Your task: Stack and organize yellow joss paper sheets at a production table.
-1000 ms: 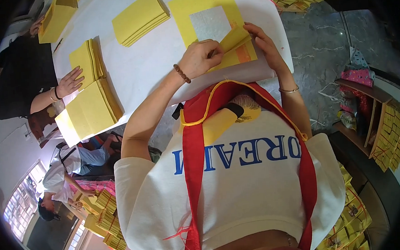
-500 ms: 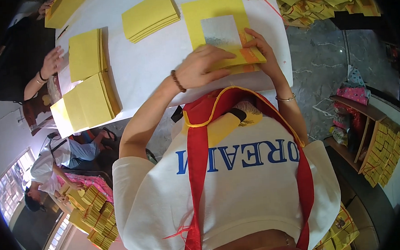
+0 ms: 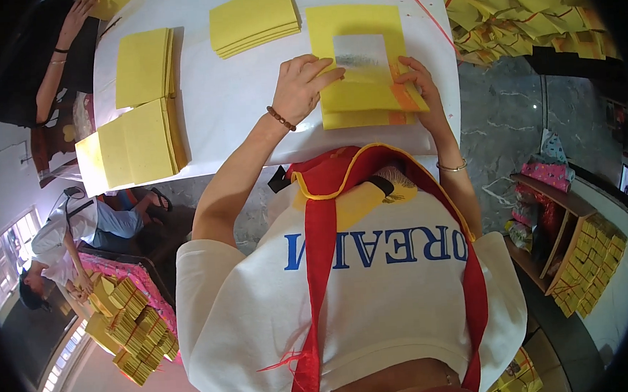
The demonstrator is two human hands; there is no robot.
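On the white table (image 3: 244, 114) in front of me lie yellow paper sheets (image 3: 359, 22) with a silver-grey rectangle (image 3: 360, 56) on top and orange patches along the right side. The near part of the top sheet is folded up toward the rectangle. My right hand (image 3: 426, 96) pinches the right edge of the fold (image 3: 366, 103) by the orange patch. At the left edge of the sheets is my left hand (image 3: 302, 89), fingers apart and stretched toward the rectangle, holding nothing. Whether its fingertips touch the paper, I cannot tell.
Stacks of folded yellow paper stand at the left (image 3: 144, 70) and far middle (image 3: 254, 20) of the table. Many yellow bundles (image 3: 525, 10) lie at the far right. A co-worker's arm (image 3: 55, 75) is at the far left; a seated person (image 3: 65, 240) handles bundles lower left.
My left hand has drawn back left from the near fold to the sheets' left edge, and its fingers have spread. My right hand stays on the right edge. The view has shifted slightly.
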